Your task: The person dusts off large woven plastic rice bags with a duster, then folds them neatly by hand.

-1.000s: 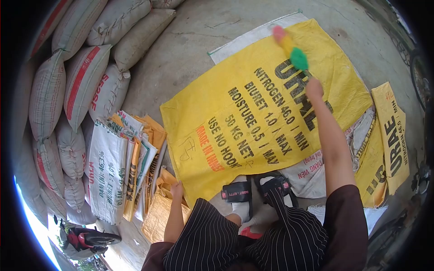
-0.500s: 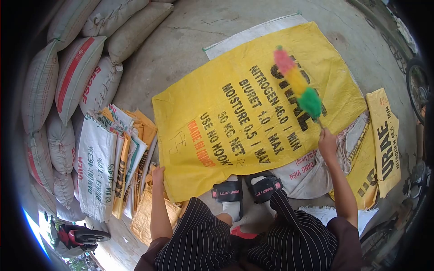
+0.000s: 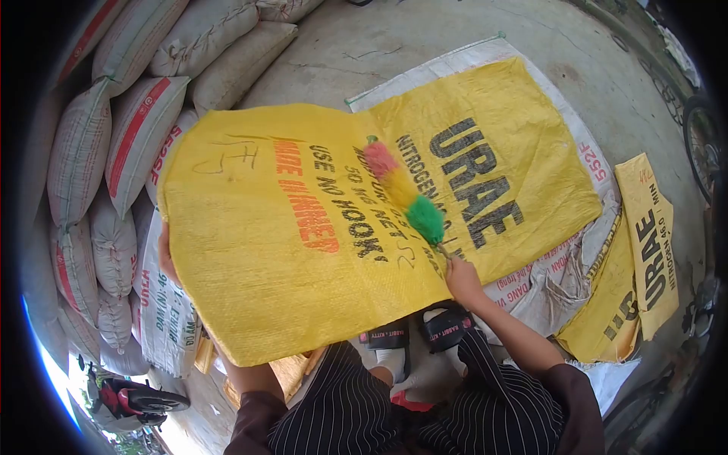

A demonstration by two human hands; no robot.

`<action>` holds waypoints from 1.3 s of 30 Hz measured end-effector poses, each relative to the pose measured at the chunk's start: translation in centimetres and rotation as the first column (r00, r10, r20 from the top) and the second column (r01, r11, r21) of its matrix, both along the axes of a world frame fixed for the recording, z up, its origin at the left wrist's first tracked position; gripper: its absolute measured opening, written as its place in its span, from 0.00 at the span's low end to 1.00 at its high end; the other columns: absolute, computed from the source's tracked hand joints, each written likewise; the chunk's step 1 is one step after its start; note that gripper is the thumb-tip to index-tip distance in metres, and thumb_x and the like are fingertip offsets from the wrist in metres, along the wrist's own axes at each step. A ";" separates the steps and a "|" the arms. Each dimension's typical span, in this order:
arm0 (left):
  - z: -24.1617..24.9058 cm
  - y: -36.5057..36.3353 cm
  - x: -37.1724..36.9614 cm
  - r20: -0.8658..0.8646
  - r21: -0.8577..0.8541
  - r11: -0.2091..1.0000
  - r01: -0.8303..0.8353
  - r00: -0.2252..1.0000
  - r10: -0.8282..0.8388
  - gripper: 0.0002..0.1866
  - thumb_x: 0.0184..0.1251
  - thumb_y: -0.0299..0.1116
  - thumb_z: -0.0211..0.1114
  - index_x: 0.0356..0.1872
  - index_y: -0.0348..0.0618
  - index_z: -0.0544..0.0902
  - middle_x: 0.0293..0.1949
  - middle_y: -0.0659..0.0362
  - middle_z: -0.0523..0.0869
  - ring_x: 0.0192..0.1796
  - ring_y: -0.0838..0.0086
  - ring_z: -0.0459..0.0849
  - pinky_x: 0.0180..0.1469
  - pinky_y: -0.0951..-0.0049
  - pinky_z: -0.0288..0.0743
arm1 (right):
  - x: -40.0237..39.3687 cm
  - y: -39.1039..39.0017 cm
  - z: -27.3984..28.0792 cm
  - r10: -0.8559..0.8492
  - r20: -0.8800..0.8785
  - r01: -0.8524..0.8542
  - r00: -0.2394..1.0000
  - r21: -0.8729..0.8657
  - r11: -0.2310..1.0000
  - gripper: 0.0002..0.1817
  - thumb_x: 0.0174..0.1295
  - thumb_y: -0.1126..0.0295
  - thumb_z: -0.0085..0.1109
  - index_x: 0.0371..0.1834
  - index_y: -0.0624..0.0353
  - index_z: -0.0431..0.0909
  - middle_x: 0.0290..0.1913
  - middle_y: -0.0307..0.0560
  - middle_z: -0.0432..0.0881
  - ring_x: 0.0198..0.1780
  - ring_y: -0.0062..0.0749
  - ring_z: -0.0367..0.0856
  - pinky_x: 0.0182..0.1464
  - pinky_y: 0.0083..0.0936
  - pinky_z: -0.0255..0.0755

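Note:
A yellow woven sack [image 3: 250, 303] printed with URAE lies over a white sack [image 3: 485, 51]; its left part is lifted toward me. My left hand [image 3: 166, 254] is closed on the sack's left edge, with most of its fingers hidden behind the fabric. In my right hand [image 3: 464, 279] is the handle of a feather duster [image 3: 402, 189] with pink, yellow and green fluff. Its fluffy head rests over the sack's middle, across the printed lines, where the fabric bends up.
Full sacks [image 3: 80, 159] are piled on the left. Beside them stand folded sacks [image 3: 173, 318], partly covered. More yellow sacks [image 3: 656, 250] lie at the right. A motorbike [image 3: 133, 398] is at lower left, and a bicycle wheel [image 3: 698, 144] at the right edge.
My left hand has raised the sack's left end and moved up and left. The duster has moved left and down, from the URAE lettering to the sack's middle.

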State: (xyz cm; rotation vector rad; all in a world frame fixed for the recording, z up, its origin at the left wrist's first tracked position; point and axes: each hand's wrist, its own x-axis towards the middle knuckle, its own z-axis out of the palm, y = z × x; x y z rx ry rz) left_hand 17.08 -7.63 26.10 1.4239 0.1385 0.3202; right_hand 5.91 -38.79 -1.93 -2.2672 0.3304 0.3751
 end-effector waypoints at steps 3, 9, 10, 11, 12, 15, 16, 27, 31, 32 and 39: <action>2.7 -1.2 0.2 0.119 0.034 0.998 -0.051 0.992 0.046 0.19 0.65 0.39 0.48 0.49 0.35 0.73 0.44 0.51 0.80 0.40 0.73 0.81 0.38 0.79 0.75 | -0.3 3.9 1.0 0.069 -0.028 -0.060 0.997 0.254 0.965 0.14 0.60 0.67 0.45 0.29 0.69 0.73 0.29 0.67 0.77 0.35 0.59 0.76 0.37 0.48 0.68; 5.1 -2.7 0.1 0.199 0.110 0.985 -0.133 0.974 0.109 0.21 0.64 0.38 0.51 0.53 0.34 0.70 0.46 0.53 0.78 0.42 0.75 0.79 0.41 0.80 0.73 | -1.7 6.8 -2.6 0.221 0.307 -0.366 0.926 0.581 0.727 0.18 0.53 0.61 0.58 0.37 0.67 0.76 0.31 0.54 0.81 0.38 0.39 0.81 0.41 0.26 0.70; 4.8 -3.3 0.2 0.186 0.118 0.985 -0.130 0.977 0.107 0.22 0.64 0.38 0.52 0.54 0.34 0.70 0.47 0.53 0.78 0.42 0.76 0.79 0.42 0.81 0.72 | -1.8 6.4 -1.9 0.260 0.142 -0.292 0.955 0.598 0.746 0.18 0.53 0.62 0.58 0.40 0.67 0.76 0.31 0.50 0.82 0.39 0.36 0.80 0.44 0.25 0.69; 4.4 -4.1 0.6 0.162 0.121 0.986 -0.117 0.982 0.097 0.22 0.64 0.38 0.52 0.55 0.34 0.69 0.47 0.54 0.78 0.42 0.76 0.79 0.43 0.81 0.72 | -1.8 6.1 -1.3 0.291 -0.029 -0.216 0.956 0.599 0.771 0.19 0.54 0.63 0.59 0.43 0.67 0.75 0.31 0.47 0.82 0.40 0.32 0.79 0.47 0.24 0.68; 3.7 -5.3 1.0 0.136 0.118 0.988 -0.097 0.987 0.081 0.23 0.63 0.38 0.53 0.56 0.34 0.69 0.48 0.54 0.77 0.43 0.77 0.78 0.43 0.81 0.71 | -2.0 5.9 -2.1 0.294 -0.030 -0.220 0.955 0.593 0.775 0.19 0.54 0.63 0.59 0.43 0.67 0.75 0.31 0.47 0.82 0.40 0.32 0.79 0.47 0.24 0.68; 1.6 -9.9 3.4 0.021 -0.013 0.999 0.045 0.999 -0.044 0.25 0.63 0.37 0.54 0.58 0.34 0.67 0.49 0.55 0.77 0.43 0.78 0.77 0.45 0.81 0.70 | -3.0 3.7 -3.3 0.062 -0.124 0.028 0.990 0.618 0.786 0.16 0.54 0.60 0.57 0.32 0.65 0.77 0.21 0.48 0.79 0.26 0.34 0.78 0.29 0.29 0.69; 1.0 -11.4 4.7 -0.061 -0.173 0.976 0.134 0.987 -0.146 0.25 0.63 0.36 0.54 0.59 0.34 0.65 0.47 0.55 0.77 0.44 0.78 0.77 0.45 0.81 0.70 | -2.7 2.2 -1.4 0.037 -0.303 0.181 0.952 0.657 0.732 0.16 0.56 0.59 0.55 0.32 0.64 0.77 0.18 0.41 0.73 0.20 0.26 0.71 0.23 0.24 0.63; -2.8 -28.9 10.3 0.046 -0.223 0.558 0.799 0.581 -0.813 0.21 0.65 0.35 0.54 0.56 0.38 0.65 0.43 0.59 0.77 0.46 0.73 0.74 0.51 0.72 0.68 | -4.7 -3.7 2.1 0.345 -0.586 0.435 0.733 0.794 0.425 0.15 0.63 0.59 0.50 0.39 0.62 0.71 0.15 0.27 0.57 0.13 0.11 0.51 0.14 0.14 0.45; -8.7 -29.3 8.9 -0.301 0.021 0.427 0.904 0.413 -0.859 0.38 0.63 0.40 0.56 0.67 0.37 0.47 0.58 0.49 0.71 0.57 0.63 0.71 0.56 0.68 0.66 | -4.2 -1.6 3.8 0.406 -0.375 -0.037 0.834 0.695 0.718 0.14 0.61 0.61 0.52 0.43 0.60 0.72 0.17 0.29 0.58 0.16 0.14 0.55 0.18 0.16 0.51; -11.6 -28.6 8.4 -0.356 0.120 0.419 0.900 0.433 -0.828 0.38 0.62 0.42 0.56 0.67 0.36 0.49 0.58 0.49 0.71 0.57 0.62 0.71 0.57 0.66 0.66 | -4.5 -1.5 2.7 0.449 -0.255 -0.164 0.856 0.691 0.704 0.14 0.61 0.62 0.52 0.41 0.60 0.73 0.17 0.29 0.59 0.19 0.14 0.57 0.21 0.17 0.54; -24.0 -12.8 0.5 -0.094 0.940 0.318 0.124 0.990 -0.108 0.33 0.56 0.37 0.60 0.61 0.34 0.59 0.58 0.40 0.64 0.62 0.48 0.58 0.64 0.57 0.52 | -8.0 0.1 1.8 0.433 -0.296 -0.219 0.852 0.550 0.806 0.14 0.60 0.62 0.52 0.40 0.63 0.75 0.23 0.40 0.73 0.28 0.23 0.70 0.33 0.24 0.65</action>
